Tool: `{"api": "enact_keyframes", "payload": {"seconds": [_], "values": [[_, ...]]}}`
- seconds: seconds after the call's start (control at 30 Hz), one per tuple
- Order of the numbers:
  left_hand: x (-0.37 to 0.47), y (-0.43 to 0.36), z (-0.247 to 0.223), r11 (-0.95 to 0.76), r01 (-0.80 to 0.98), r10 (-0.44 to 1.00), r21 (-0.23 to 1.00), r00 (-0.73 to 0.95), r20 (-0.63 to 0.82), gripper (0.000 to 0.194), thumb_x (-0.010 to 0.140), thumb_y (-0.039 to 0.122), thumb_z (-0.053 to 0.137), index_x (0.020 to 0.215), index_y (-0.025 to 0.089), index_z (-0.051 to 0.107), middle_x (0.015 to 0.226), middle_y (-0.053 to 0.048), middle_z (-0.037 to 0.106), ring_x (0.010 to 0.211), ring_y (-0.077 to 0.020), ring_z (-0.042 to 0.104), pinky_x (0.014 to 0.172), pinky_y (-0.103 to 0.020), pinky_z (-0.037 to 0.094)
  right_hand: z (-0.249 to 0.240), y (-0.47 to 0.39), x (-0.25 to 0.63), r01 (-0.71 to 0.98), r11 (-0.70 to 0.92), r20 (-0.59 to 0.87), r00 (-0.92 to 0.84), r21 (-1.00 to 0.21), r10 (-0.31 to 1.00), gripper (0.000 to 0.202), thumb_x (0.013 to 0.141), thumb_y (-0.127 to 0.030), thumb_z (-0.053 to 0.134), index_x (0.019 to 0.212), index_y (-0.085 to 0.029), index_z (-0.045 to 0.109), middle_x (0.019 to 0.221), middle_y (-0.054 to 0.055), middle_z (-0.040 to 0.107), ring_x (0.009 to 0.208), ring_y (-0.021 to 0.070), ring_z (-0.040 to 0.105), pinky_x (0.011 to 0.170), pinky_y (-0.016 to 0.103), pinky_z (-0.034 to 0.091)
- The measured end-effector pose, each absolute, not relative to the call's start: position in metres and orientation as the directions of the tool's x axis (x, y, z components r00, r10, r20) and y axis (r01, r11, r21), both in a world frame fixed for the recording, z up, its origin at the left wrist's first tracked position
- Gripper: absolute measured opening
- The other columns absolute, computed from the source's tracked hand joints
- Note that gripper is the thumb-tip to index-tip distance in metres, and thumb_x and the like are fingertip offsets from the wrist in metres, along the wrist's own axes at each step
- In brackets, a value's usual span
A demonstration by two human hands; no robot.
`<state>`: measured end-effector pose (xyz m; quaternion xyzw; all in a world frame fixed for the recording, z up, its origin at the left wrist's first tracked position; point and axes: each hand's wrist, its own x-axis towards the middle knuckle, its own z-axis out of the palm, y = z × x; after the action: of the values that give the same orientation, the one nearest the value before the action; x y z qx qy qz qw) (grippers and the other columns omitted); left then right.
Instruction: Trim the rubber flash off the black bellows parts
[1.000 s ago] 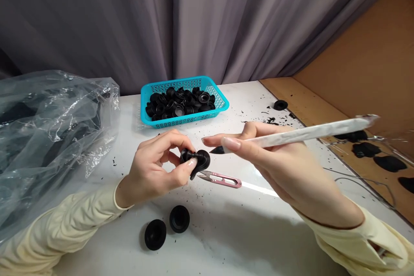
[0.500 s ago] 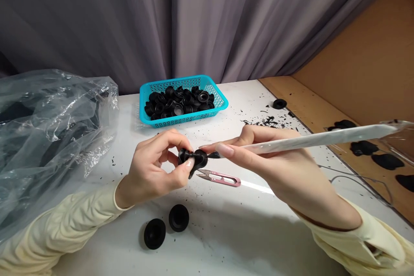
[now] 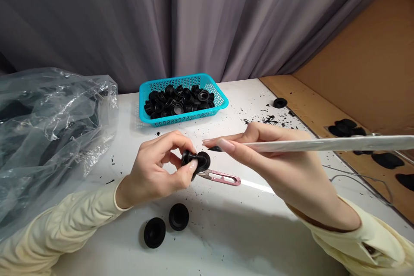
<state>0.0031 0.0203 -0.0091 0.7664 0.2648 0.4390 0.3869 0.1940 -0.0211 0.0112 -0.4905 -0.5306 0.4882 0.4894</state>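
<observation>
Between its thumb and fingers, my left hand (image 3: 161,166) pinches a black rubber part (image 3: 202,161), which looks squeezed and bent. My right hand (image 3: 278,164) grips a long tool with a white wrapped handle (image 3: 310,144) and a dark pointed tip. That tip is a little above and right of the rubber part, apart from it. Pink thread snips (image 3: 226,178) lie on the table just beyond the part, their blades partly hidden by it. Two round black rubber parts, one (image 3: 179,217) and another (image 3: 154,233), rest nearer to me.
A turquoise basket (image 3: 184,120) holds many black ribbed parts. Clear plastic bags (image 3: 58,112) cover the left side. Black scraps and one ring (image 3: 280,103) lie at the back right. Flat black pieces (image 3: 387,161) and a grey cable are at the right.
The tool's tip has moved up off the rubber part, and its handle is now more level. My left hand has shifted slightly right with the part. A dark scrap now shows just below the basket.
</observation>
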Motion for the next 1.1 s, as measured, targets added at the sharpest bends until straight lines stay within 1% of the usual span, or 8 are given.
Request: {"api": "enact_keyframes", "payload": {"seconds": [0.13,0.3,0.47,0.6,0.8,0.9,0.97,1.1], "values": [[0.0033,0.0197,-0.0086,-0.57,0.072,0.741,0.819,0.476,0.474,0.015,0.07,0.003,0.058,0.077,0.016,0.059,0.067,0.001,0.056,0.052,-0.0076,0.053,0.039,-0.015,0.051,0.0152,-0.0223,0.1949,0.048,-0.006,-0.011,-0.103,-0.999,0.995,0.04,0.077,-0.042,0.075,0.055,-0.023,0.047,0.073,0.005,0.068,0.078,0.0253,0.065,0.063,0.036,0.051],[0.0025,0.0201,-0.0098,-0.602,0.081,0.724,0.795,0.475,0.5,0.013,0.071,0.005,0.058,0.076,0.016,0.057,0.066,0.001,0.054,0.054,-0.0086,0.054,0.038,-0.015,0.05,0.0164,-0.0226,0.1957,0.064,-0.014,-0.022,-0.133,-0.998,0.991,0.037,0.077,-0.042,0.075,0.055,-0.023,0.051,0.078,0.006,0.069,0.084,0.0275,0.065,0.063,0.035,0.051],[0.0029,0.02,-0.0108,-0.628,0.098,0.711,0.772,0.476,0.518,0.014,0.071,0.005,0.058,0.078,0.017,0.056,0.068,0.001,0.054,0.055,-0.009,0.055,0.039,-0.016,0.051,0.0171,-0.0204,0.1979,0.048,-0.025,-0.033,-0.162,-0.999,0.986,0.038,0.076,-0.042,0.075,0.054,-0.024,0.051,0.068,0.005,0.067,0.084,0.0274,0.065,0.061,0.033,0.051],[0.0028,0.0198,-0.0122,-0.655,0.097,0.691,0.749,0.479,0.542,0.015,0.071,0.003,0.059,0.079,0.016,0.056,0.068,0.001,0.055,0.053,-0.0079,0.054,0.039,-0.016,0.052,0.0174,-0.0204,0.1987,0.053,-0.044,-0.052,-0.167,-0.998,0.985,0.035,0.078,-0.043,0.073,0.055,-0.023,0.055,0.071,0.006,0.066,0.082,0.0264,0.065,0.059,0.032,0.051],[0.0031,0.0204,-0.0121,-0.695,0.126,0.665,0.708,0.487,0.566,0.015,0.072,0.004,0.058,0.078,0.017,0.055,0.067,0.001,0.054,0.053,-0.0077,0.053,0.039,-0.015,0.05,0.0186,-0.0221,0.1972,0.087,-0.042,-0.054,-0.138,-0.995,0.989,0.035,0.078,-0.043,0.073,0.055,-0.023,0.056,0.056,0.002,0.054,0.079,0.0258,0.064,0.056,0.03,0.049],[0.0032,0.0203,-0.0128,-0.732,0.145,0.641,0.666,0.48,0.599,0.015,0.072,0.005,0.058,0.078,0.018,0.055,0.066,0.001,0.054,0.053,-0.0083,0.052,0.038,-0.015,0.048,0.0193,-0.0223,0.1961,0.096,-0.046,-0.058,-0.119,-0.994,0.991,0.037,0.077,-0.043,0.074,0.053,-0.023,0.054,0.054,0.0,0.05,0.076,0.0234,0.064,0.051,0.026,0.046],[0.0032,0.0204,-0.0134,-0.745,0.163,0.632,0.647,0.481,0.607,0.015,0.072,0.005,0.058,0.079,0.018,0.055,0.066,0.001,0.054,0.053,-0.0089,0.051,0.038,-0.016,0.048,0.0195,-0.022,0.1957,0.109,-0.046,-0.058,-0.107,-0.993,0.993,0.038,0.077,-0.043,0.074,0.053,-0.022,0.054,0.053,0.0,0.049,0.068,0.0197,0.061,0.049,0.024,0.044],[0.0036,0.021,-0.0142,-0.778,0.166,0.599,0.606,0.489,0.635,0.017,0.072,0.003,0.057,0.08,0.018,0.054,0.066,0.001,0.054,0.054,-0.0086,0.051,0.039,-0.016,0.047,0.0182,-0.0204,0.1962,0.124,-0.023,-0.038,-0.121,-0.992,0.992,0.038,0.076,-0.041,0.075,0.053,-0.021,0.053,0.052,-0.002,0.051,0.051,0.0115,0.049,0.045,0.022,0.042]]}}
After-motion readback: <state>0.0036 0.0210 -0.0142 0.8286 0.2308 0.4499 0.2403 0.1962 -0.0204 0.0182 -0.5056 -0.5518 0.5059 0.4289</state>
